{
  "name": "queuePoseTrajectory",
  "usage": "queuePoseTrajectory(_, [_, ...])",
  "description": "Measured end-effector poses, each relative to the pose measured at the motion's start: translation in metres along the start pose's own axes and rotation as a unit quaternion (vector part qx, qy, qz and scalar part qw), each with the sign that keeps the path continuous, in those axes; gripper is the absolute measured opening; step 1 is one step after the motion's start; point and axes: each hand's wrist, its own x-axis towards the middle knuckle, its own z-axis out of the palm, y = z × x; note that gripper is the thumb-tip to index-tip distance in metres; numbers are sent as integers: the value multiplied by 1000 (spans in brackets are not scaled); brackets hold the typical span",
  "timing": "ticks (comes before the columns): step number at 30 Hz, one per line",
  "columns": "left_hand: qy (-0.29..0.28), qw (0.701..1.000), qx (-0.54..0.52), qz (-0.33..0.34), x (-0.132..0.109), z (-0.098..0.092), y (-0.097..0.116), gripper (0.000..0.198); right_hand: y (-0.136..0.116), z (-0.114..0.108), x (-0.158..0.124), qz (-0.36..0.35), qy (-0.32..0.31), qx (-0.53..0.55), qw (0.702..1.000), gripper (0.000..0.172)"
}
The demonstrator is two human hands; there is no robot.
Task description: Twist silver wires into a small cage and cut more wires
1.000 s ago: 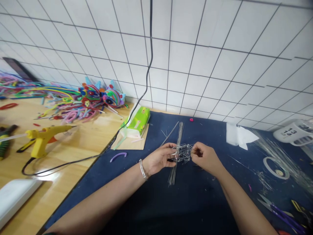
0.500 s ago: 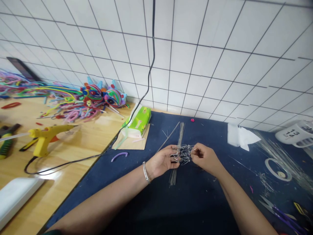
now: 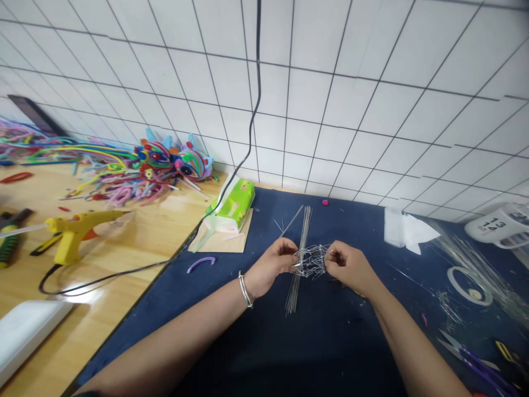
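Between my two hands is a small openwork wire frame (image 3: 313,260), bent from thin silvery wire. My left hand (image 3: 270,266), with a silver bangle at the wrist, pinches the frame's left end between thumb and fingers. At the opposite end my right hand (image 3: 347,266) is closed with fingertips together on the wire; exactly which strand they grip is too small to make out. Beneath the frame, a bundle of straight wires (image 3: 306,226) lies on the dark blue mat (image 3: 314,347), partly covered by the frame and my left hand.
To the left are a yellow glue gun (image 3: 70,234) with its black cord, a green tissue pack (image 3: 235,204) and colourful pipe cleaners (image 3: 119,171). On the right lie purple-handled scissors (image 3: 475,361), a ring of tape (image 3: 457,284), loose wires (image 3: 475,259) and a white mug (image 3: 491,226).
My left hand has turned and its fingers have closed from a spread, palm-up pose into a pinch on the wire frame. The frame has shifted slightly; my right hand stays nearly in place.
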Motion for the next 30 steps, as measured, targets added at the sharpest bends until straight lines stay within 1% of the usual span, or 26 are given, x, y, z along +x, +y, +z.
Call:
queuePoseTrajectory(2, [13, 999, 20, 33, 1, -1, 1, 19, 0, 0, 0, 0, 3, 1, 1000, 2])
queuePoseTrajectory(5, [22, 995, 62, 72, 1, -1, 4, 6, 0, 0, 0, 2, 12, 3, 1000, 2])
queuePoseTrajectory(6, [22, 992, 83, 87, 1, -1, 5, 6, 1, 0, 0, 3, 13, 5, 1000, 2])
queuePoseTrajectory(8, [16, 985, 129, 114, 1, -1, 9, 12, 2, 0, 0, 3, 12, 11, 1000, 2])
queuePoseTrajectory(10, [-11, 978, 164, 126, 0, -1, 14, 16, 3, -1, 0, 3, 9, 16, 1000, 3])
queuePoseTrajectory(12, [-63, 971, 196, 124, -1, -2, 19, 15, 4, -1, 1, 5, 8, 19, 1000, 3])
queuePoseTrajectory(14, [-120, 956, 236, 123, -2, -4, 24, 16, 5, -1, 0, 6, 6, 21, 1000, 4])
queuePoseTrajectory(15, [-144, 947, 258, 124, -3, -4, 25, 19, 5, -1, 0, 7, 3, 21, 1000, 4])
queuePoseTrajectory(17, [-174, 928, 304, 128, -3, -6, 26, 29, 4, -2, 0, 6, -2, 20, 1000, 5])
queuePoseTrajectory(19, [-189, 913, 337, 132, -2, -7, 25, 41, 3, -2, 0, 6, -7, 17, 1000, 5])
queuePoseTrajectory(21, [-196, 907, 350, 131, -2, -8, 23, 46, 1, -2, 0, 4, -11, 13, 1000, 4])
queuePoseTrajectory(26, [-204, 907, 349, 120, -2, -7, 20, 52, -3, -2, 0, 1, -15, 17, 1000, 4])
queuePoseTrajectory(30, [-214, 896, 370, 118, -1, -6, 18, 52, -2, -2, 0, 1, -21, 22, 1000, 4])
